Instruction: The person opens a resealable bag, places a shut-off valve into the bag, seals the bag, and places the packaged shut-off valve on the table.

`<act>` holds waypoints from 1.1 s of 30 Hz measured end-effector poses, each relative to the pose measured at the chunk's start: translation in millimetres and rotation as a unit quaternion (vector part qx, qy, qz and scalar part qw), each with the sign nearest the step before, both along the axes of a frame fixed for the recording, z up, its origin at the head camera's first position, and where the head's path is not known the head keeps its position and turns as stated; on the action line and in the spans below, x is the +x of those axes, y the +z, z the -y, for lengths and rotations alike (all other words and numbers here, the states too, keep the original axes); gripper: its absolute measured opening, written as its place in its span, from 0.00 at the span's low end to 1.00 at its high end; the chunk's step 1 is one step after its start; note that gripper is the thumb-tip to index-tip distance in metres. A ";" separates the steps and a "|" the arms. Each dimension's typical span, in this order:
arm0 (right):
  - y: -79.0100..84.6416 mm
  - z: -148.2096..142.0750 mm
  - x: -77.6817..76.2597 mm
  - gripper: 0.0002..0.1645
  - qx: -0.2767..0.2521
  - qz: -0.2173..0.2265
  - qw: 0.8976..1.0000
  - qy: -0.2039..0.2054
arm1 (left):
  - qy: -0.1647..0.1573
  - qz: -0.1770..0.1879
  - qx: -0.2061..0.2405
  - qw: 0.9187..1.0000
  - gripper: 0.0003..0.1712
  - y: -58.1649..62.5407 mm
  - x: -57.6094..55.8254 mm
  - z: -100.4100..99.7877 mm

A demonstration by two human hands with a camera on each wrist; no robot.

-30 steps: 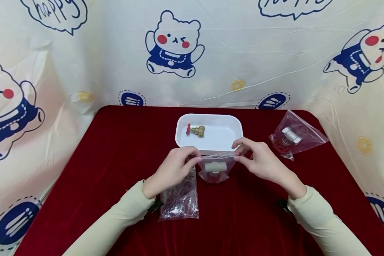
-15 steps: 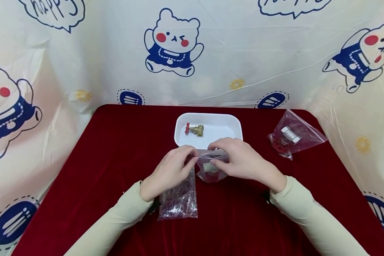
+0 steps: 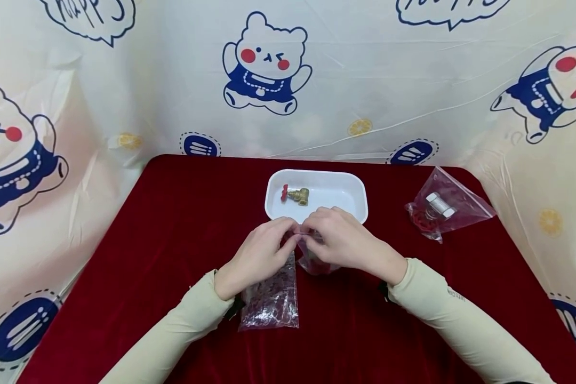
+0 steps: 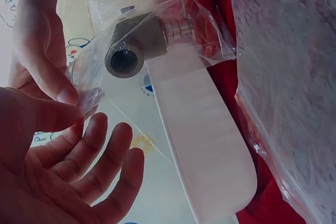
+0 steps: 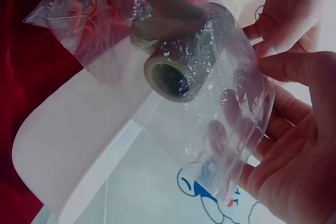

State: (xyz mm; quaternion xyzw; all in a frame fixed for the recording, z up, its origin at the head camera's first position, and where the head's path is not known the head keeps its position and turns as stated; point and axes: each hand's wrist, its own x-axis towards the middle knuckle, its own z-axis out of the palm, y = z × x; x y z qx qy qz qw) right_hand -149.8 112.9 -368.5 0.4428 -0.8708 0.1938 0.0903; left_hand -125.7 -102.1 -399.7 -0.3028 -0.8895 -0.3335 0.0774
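Observation:
Between both hands hangs a clear zip bag (image 5: 178, 129), its top edge pinched by finger and thumb of my left hand (image 3: 259, 253) at the left corner. My right hand (image 3: 343, 242) holds the same edge close beside the left fingertips and covers most of the bag in the head view. Inside the bag is a valve (image 4: 142, 40) with a dull grey-green body and an open pipe end; its red handwheel (image 4: 205, 30) lies at the bag's bottom. Just behind the hands stands a white tray (image 3: 341, 192) with a brass valve (image 3: 298, 196), red-handled, in its left half.
Flat clear plastic bags (image 3: 271, 304) lie on the red cloth (image 3: 197, 213) under the left wrist. At the right rear, another zip bag (image 3: 465, 205) contains a silver valve (image 3: 440, 205) with a red handwheel. A printed curtain (image 3: 345, 69) surrounds the table.
My right hand has moved left along the bag's top edge, from the right corner to beside the left fingertips. The left hand has stayed at its corner.

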 end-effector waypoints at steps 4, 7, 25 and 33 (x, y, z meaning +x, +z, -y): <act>-1.8 -1.5 -0.6 0.02 -0.014 -0.004 1.000 0.001 | -0.003 0.006 -0.001 1.000 0.02 0.6 -0.5 -1.0; -3.4 -1.7 -0.5 0.04 -0.026 -0.002 1.000 0.005 | -0.001 0.010 -0.002 1.000 0.02 0.7 -0.1 -1.8; -9.9 -10.6 0.4 0.03 -0.046 -0.004 0.999 -0.002 | 0.006 0.016 -0.014 1.000 0.03 -0.2 2.0 -3.9; -14.0 -14.7 -1.5 0.03 -0.073 -0.006 0.997 0.011 | 0.007 0.013 -0.013 1.000 0.03 1.4 1.0 -4.2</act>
